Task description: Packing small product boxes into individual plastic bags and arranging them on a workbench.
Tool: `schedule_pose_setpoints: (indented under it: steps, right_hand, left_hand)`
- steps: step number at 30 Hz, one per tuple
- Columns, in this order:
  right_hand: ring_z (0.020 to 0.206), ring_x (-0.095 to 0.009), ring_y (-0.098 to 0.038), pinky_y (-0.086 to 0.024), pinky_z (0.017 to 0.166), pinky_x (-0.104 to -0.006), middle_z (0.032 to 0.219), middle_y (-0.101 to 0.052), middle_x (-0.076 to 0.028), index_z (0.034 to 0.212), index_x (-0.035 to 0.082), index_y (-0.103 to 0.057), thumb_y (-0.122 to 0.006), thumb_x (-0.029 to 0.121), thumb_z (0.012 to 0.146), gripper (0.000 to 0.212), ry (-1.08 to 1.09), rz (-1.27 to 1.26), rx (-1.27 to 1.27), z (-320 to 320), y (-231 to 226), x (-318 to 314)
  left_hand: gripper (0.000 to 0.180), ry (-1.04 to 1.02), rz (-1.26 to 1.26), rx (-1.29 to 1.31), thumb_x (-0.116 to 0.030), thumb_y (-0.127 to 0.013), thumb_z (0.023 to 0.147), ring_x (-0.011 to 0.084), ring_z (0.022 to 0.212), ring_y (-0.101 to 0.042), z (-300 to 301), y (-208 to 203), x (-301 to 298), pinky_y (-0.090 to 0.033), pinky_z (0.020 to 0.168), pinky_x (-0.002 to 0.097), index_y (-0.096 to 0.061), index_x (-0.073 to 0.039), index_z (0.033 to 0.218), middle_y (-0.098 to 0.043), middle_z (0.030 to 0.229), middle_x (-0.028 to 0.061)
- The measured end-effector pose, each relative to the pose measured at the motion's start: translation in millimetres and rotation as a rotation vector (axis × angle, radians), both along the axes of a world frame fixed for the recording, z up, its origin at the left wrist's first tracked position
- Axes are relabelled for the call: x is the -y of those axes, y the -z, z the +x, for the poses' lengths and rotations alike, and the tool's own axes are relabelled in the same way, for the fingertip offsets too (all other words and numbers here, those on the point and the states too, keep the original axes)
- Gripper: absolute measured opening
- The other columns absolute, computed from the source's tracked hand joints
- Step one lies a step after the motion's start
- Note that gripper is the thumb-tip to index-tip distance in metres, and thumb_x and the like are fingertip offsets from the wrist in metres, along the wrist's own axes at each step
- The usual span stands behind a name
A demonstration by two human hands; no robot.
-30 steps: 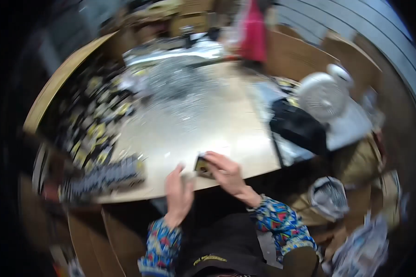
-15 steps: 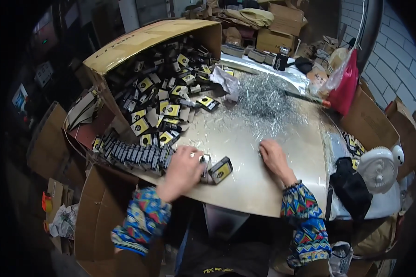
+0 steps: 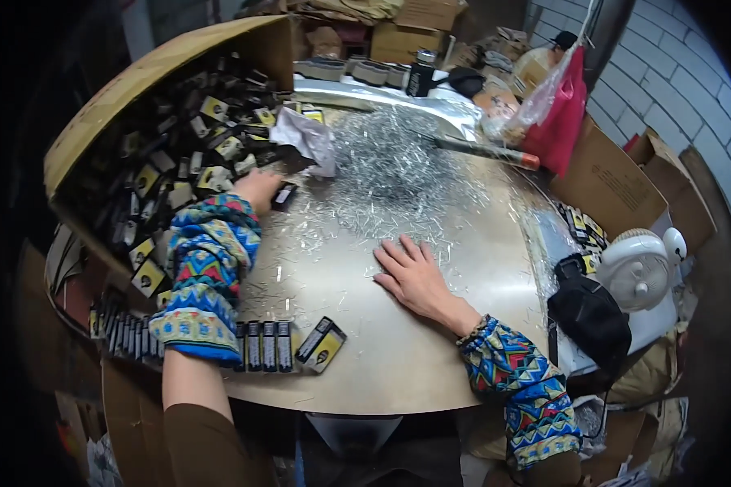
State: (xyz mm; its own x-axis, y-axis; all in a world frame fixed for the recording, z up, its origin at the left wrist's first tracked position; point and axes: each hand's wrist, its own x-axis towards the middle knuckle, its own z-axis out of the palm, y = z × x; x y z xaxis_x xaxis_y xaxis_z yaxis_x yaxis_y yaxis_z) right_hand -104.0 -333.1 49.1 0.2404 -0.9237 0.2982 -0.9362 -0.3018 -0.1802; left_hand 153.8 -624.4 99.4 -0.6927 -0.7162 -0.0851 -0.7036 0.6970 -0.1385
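At the edge of a heap of small black-and-yellow boxes (image 3: 146,277), my left hand (image 3: 257,188) is closed on one small dark box (image 3: 284,196). Part of its grip is hidden by the hand itself. My right hand (image 3: 418,284) lies palm down on the table (image 3: 365,365), fingers spread, holding nothing. Just beyond its fingertips spreads a pile of thin silvery metal pins (image 3: 394,166). Along the near left edge stands a row of upright small boxes (image 3: 269,346), partly covered by my left sleeve. A tilted box (image 3: 321,345) leans at the row's right end.
A large cardboard carton (image 3: 162,61) on its side holds the heap. Crumpled white paper (image 3: 304,140) lies beside the pins. To the right are a white fan (image 3: 638,272), a black bag (image 3: 589,312) and a pink bag (image 3: 562,114). Another person (image 3: 540,65) is at the back.
My left hand has moved from the near row out to the heap and closed on a box. My right hand has flattened and spread its fingers. The view has shifted.
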Motion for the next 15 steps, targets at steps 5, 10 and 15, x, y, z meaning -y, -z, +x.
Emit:
schedule_pose_setpoints:
  steps: [5,10,15]
  right_hand:
    - [0.120,-0.033,-0.049,-0.037,0.098,-0.0469,0.134,-0.055,-0.009,0.123,0.010,-0.059,-0.059,0.030,0.093,0.037,0.051,0.029,0.099,-25.8,-11.4,-34.3]
    - [0.124,-0.035,-0.045,-0.035,0.099,-0.0477,0.137,-0.052,-0.010,0.128,0.012,-0.057,-0.058,0.034,0.092,0.042,0.215,-0.082,-0.005,-42.5,0.1,-57.2]
    - [0.131,-0.041,-0.038,-0.031,0.105,-0.0564,0.141,-0.047,-0.014,0.131,0.013,-0.055,-0.057,0.036,0.094,0.044,0.209,-0.053,-0.017,-43.8,-2.6,-78.2]
  left_hand:
    - [0.064,-0.024,0.085,0.043,-0.031,-0.077,0.061,0.0375,0.112,-0.053,-13.1,-25.5,-11.4,-0.049,0.092,0.0428,-0.062,-0.005,0.117,-0.059,0.116,0.0179]
    - [0.050,-0.143,0.220,-0.181,-0.037,-0.059,0.079,0.0424,0.095,-0.064,-28.8,-66.8,-36.7,-0.052,0.086,0.0427,-0.065,0.009,0.097,-0.065,0.101,0.0307]
    - [0.049,-0.184,-0.006,-0.182,-0.037,-0.046,0.094,0.0455,0.095,-0.063,-24.3,-92.8,-78.2,-0.050,0.088,0.0486,-0.060,0.009,0.106,-0.065,0.099,0.0300]
